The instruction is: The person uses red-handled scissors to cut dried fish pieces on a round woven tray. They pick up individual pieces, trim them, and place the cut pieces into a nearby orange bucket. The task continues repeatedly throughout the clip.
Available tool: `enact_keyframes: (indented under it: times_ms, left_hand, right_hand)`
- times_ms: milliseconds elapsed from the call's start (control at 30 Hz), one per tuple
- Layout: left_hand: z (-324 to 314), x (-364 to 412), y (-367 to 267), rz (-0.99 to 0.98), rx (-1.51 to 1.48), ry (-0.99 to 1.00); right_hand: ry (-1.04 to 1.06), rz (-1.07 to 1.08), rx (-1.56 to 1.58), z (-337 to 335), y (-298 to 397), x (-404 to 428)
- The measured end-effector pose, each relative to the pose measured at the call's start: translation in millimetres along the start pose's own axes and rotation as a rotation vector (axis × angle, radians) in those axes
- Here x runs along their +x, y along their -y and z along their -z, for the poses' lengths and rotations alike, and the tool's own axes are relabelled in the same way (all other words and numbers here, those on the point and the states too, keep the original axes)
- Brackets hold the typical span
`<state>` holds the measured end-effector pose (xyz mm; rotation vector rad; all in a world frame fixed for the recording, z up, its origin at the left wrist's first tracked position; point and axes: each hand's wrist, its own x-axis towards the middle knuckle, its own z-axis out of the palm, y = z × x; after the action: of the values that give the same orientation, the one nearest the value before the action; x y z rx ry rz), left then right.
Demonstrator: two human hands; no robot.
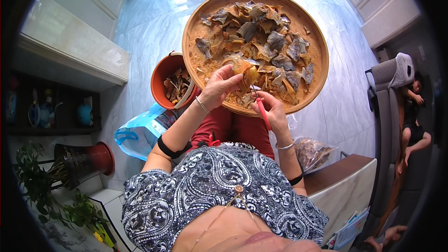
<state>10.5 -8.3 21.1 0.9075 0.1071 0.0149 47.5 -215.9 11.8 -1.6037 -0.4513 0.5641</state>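
Observation:
A wide round woven bamboo tray (324,63) lies before me, over my knees. Many torn, dried pieces (247,30), grey on one side and yellow-brown on the other, are heaped in it; they look like dried fish. My left hand (222,84) pinches one yellowish dried piece (249,74) above the near part of the tray. In my right hand (274,110) are scissors with red handles (261,112), their blades pointing up at the lower edge of that piece. Whether the blades touch it I cannot tell.
An orange bucket (157,87) with brown dried scraps (178,85) stands left of the tray, beside a blue bag (134,133). At right lies a clear plastic bag of dried pieces (312,152). A person (413,119) is on the grey sofa (383,140).

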Motion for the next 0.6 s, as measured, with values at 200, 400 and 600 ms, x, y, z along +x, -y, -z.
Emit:
enact_keyframes:
  times_ms: [200,400,600]
  left_hand:
    - [3,-1,-4,0.085,-0.06,0.085]
    - [10,1,1,0.169,-0.216,0.091]
    - [18,3,21,0.15,-0.492,0.193]
  right_hand:
    - [0.021,0.024,-0.085,2,5,-3]
    - [-0.042,0.105,-0.181,-4,12,-12]
    - [0.093,0.091,0.003,2,8,-11]
